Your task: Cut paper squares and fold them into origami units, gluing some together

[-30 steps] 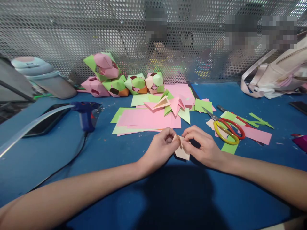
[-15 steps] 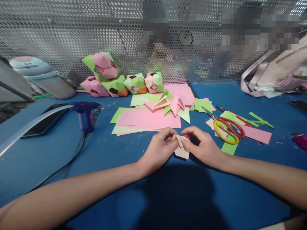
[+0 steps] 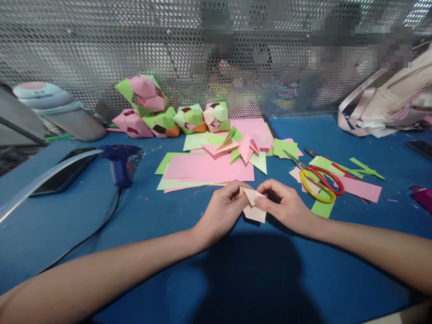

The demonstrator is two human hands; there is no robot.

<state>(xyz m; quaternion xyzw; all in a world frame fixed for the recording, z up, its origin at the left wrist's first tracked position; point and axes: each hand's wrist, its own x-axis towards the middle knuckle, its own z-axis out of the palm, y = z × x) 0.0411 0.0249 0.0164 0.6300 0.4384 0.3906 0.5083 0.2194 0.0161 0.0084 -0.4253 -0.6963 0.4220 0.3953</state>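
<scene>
A small folded piece of peach paper [image 3: 254, 206] sits between both hands, just above the blue table [image 3: 168, 234]. My left hand [image 3: 222, 211] pinches its left side with curled fingers. My right hand [image 3: 285, 204] grips its right side, thumb pressed on the top flap. Both forearms reach in from the bottom corners. Just beyond the hands lie pink and green paper sheets [image 3: 205, 168] with several folded paper units [image 3: 241, 146] on top.
Finished paper polyhedra [image 3: 158, 110] are piled against the perforated metal screen [image 3: 135, 45]. A blue glue gun [image 3: 119, 162] with its cable and a dark phone [image 3: 60, 175] lie left. Red-and-yellow scissors [image 3: 315, 177] rest on paper strips at right. A pale bag [image 3: 394, 103] sits far right.
The peach paper's top flap has been opened and flattened more by my right thumb. Both hands have stayed in place, shifting slightly.
</scene>
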